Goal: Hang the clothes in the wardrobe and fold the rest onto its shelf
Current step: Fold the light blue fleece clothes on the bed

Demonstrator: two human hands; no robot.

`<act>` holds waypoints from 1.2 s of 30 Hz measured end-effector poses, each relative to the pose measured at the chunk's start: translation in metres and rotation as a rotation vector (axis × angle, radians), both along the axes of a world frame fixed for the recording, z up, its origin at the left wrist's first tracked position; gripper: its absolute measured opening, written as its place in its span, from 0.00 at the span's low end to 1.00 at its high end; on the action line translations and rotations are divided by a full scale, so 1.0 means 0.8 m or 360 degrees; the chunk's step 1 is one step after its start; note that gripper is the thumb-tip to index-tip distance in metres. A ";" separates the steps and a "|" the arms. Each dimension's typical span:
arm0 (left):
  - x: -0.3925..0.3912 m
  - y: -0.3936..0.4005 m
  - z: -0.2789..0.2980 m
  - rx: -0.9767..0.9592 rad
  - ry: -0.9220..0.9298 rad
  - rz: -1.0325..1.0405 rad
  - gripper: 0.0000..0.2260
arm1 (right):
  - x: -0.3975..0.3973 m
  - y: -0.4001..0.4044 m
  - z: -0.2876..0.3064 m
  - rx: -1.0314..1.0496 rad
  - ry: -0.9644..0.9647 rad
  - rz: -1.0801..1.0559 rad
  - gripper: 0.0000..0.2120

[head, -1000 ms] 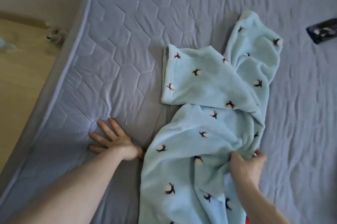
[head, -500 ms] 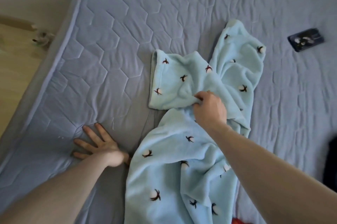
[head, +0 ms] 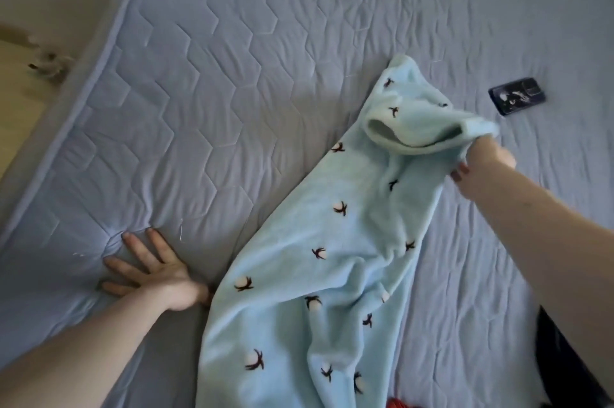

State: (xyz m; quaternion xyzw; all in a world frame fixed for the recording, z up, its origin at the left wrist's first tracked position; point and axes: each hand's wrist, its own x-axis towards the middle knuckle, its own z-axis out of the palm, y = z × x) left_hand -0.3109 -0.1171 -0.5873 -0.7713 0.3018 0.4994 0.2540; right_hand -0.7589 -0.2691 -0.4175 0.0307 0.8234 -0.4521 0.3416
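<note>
One light blue fleece garment [head: 319,274] lies on the bed [head: 216,75], its length running from near-left to far-right. The right hand [head: 481,168] pinches its lifted far cuff, fingers closed. The left hand [head: 156,271] presses flat, fingers spread, on the bed beside it. One phone [head: 516,95] lies apart.

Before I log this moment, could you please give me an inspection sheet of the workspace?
Surface: grey quilted mattress, wrinkled, bare on its left half.
Job's things: light blue fleece garment with a dark sprig print, spread lengthwise; its far end is lifted off the mattress.
Clutter: dark phone lying flat beyond the garment; a red item and a black item at the bottom edge, too cropped to identify.
Grippers: left hand flat on the mattress, fingers spread, holding nothing; right hand has a closed grip on the garment's lifted end.
Cables: nothing seen.
Surroundings: wooden floor at left, with a small blurred object.
</note>
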 end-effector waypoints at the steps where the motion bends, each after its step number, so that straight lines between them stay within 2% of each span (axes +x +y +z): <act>1: -0.001 0.000 0.002 0.0005 -0.0011 -0.0006 0.77 | -0.006 0.010 -0.015 0.0137 -0.0024 0.0072 0.17; 2: -0.003 0.000 0.003 0.0016 -0.0016 -0.0011 0.77 | -0.005 0.025 -0.030 0.0281 0.0073 0.0166 0.26; 4: -0.005 0.001 0.004 0.0041 -0.0020 -0.0023 0.78 | 0.009 0.058 -0.054 0.0426 0.0556 0.0458 0.40; 6: -0.007 0.001 0.006 0.0039 -0.0067 -0.0054 0.76 | 0.026 0.082 -0.070 0.0437 0.0833 0.0907 0.45; 8: -0.007 -0.001 0.012 0.0031 -0.0105 -0.0055 0.74 | 0.037 0.085 -0.080 0.0397 0.0759 0.1090 0.47; 11: -0.014 0.000 0.016 -0.0048 -0.0245 -0.0149 0.78 | 0.048 0.073 -0.090 0.0539 0.0765 0.1175 0.49; 13: -0.023 -0.005 0.030 -0.0079 -0.0329 -0.0174 0.79 | 0.050 0.065 -0.095 0.0693 0.0792 0.1311 0.46; 16: -0.041 -0.012 0.057 -0.0113 -0.0363 -0.0215 0.74 | 0.040 0.053 -0.101 0.0772 0.0749 0.1500 0.41; 18: -0.051 -0.013 0.069 -0.0192 -0.0365 -0.0212 0.67 | 0.035 0.044 -0.101 0.0785 0.0853 0.1580 0.35; 21: -0.057 -0.011 0.072 -0.0304 -0.0394 -0.0261 0.51 | 0.030 0.029 -0.101 0.0735 0.1013 0.1601 0.33; 24: -0.057 -0.009 0.073 -0.0312 -0.0389 -0.0262 0.44 | 0.027 0.013 -0.098 0.0740 0.0901 0.1612 0.44; 25: -0.054 -0.010 0.073 -0.0277 -0.0384 -0.0275 0.45 | 0.026 0.010 -0.097 0.0749 0.0849 0.1653 0.47; 27: -0.050 -0.013 0.075 -0.0196 -0.0362 -0.0270 0.54 | 0.025 0.002 -0.096 0.0764 0.0722 0.1669 0.51; 30: -0.043 -0.014 0.077 -0.0090 -0.0307 -0.0258 0.69 | 0.021 -0.016 -0.084 0.0514 0.0635 0.1378 0.56; 33: -0.038 -0.013 0.074 -0.0054 -0.0293 -0.0243 0.72 | 0.014 -0.049 -0.054 0.0056 0.0814 0.1185 0.52; 36: -0.041 -0.013 0.072 -0.0086 -0.0319 -0.0236 0.71 | 0.011 -0.073 -0.020 -0.0286 0.0800 0.0958 0.53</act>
